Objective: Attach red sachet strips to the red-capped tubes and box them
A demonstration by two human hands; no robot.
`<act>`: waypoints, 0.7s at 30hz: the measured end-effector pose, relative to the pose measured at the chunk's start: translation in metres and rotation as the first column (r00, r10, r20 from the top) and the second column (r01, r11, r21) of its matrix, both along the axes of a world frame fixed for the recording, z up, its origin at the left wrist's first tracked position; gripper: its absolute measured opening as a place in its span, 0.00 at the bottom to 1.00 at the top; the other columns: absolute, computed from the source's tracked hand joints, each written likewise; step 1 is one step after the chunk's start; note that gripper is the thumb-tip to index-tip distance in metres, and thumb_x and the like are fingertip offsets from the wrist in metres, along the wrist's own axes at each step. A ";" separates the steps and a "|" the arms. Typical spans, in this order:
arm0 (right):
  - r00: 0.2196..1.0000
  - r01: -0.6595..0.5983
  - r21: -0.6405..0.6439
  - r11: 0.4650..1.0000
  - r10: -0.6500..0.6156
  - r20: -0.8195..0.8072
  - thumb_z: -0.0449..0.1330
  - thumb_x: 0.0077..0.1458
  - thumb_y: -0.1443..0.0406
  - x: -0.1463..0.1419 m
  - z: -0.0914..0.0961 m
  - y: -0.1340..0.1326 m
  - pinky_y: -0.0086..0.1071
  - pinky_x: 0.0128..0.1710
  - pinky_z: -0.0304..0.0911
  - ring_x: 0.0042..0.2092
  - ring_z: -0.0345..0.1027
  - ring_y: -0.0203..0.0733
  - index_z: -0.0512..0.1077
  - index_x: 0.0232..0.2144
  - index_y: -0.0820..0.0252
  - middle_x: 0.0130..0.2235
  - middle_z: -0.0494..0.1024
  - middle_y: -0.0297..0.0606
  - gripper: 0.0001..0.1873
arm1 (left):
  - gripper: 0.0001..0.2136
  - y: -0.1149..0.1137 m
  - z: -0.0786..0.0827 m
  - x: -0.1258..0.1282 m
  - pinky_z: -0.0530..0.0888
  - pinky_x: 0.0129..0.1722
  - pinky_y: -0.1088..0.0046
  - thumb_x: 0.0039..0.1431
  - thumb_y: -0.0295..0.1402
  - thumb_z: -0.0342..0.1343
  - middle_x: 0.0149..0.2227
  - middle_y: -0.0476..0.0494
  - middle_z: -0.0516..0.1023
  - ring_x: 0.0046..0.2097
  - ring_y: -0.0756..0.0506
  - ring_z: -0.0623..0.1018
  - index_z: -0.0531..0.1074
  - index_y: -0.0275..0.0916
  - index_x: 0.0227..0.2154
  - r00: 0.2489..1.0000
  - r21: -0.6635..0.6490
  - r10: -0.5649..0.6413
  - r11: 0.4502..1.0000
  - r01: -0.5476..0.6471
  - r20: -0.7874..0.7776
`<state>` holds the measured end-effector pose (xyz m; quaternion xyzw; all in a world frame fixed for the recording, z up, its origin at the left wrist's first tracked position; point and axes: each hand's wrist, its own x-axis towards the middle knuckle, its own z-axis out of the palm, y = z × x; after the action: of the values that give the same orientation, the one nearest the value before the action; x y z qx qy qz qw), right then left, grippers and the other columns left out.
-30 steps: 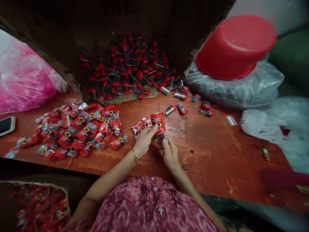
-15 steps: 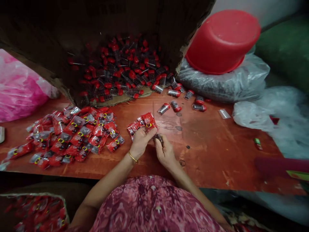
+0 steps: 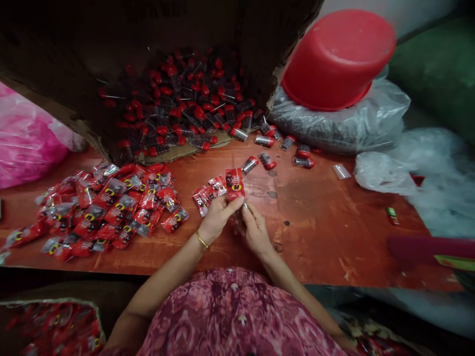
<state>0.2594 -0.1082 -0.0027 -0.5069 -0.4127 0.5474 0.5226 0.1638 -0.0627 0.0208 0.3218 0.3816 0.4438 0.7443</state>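
My left hand (image 3: pixel 215 217) is closed on a fan of red packets (image 3: pixel 217 188), one of them standing upright between thumb and fingers. My right hand (image 3: pixel 254 228) presses against it from the right, fingers pinched at the lower edge of that upright packet; what they grip is mostly hidden. Both hands hover over the red-brown table (image 3: pixel 326 227) near its front edge. A heap of filled red packets (image 3: pixel 107 207) lies to the left. Small clear vials with red caps (image 3: pixel 185 111) spill out of a tipped cardboard box (image 3: pixel 111 39) at the back.
A few loose vials (image 3: pixel 265 160) lie behind my hands. An upturned red basin (image 3: pixel 337 59) rests on a clear bag of dark material (image 3: pixel 341 123). Pink bag (image 3: pixel 25 143) at far left, crumpled clear plastic (image 3: pixel 426 178) at right, a carton of red packets (image 3: pixel 55 326) below left.
The dark vial seen under the red packet a second ago has vanished behind my fingers. Both hands have closed together and the upright packet stands straighter.
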 end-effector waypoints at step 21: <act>0.993 -0.023 -0.052 0.998 0.016 -0.119 0.54 0.53 0.51 0.011 0.006 0.008 0.23 0.13 0.53 0.14 0.46 0.25 0.62 0.23 0.58 0.17 0.60 0.22 0.17 | 0.19 0.015 0.013 -0.011 0.62 0.22 0.78 0.43 0.49 0.62 0.16 0.53 0.67 0.19 0.55 0.64 0.70 0.35 0.18 0.997 -0.023 0.073 0.997 -0.073 -0.007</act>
<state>0.2707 -0.1000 0.0030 -0.4832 -0.3713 0.5923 0.5272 0.1531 -0.0475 0.0337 0.3003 0.4007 0.4653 0.7299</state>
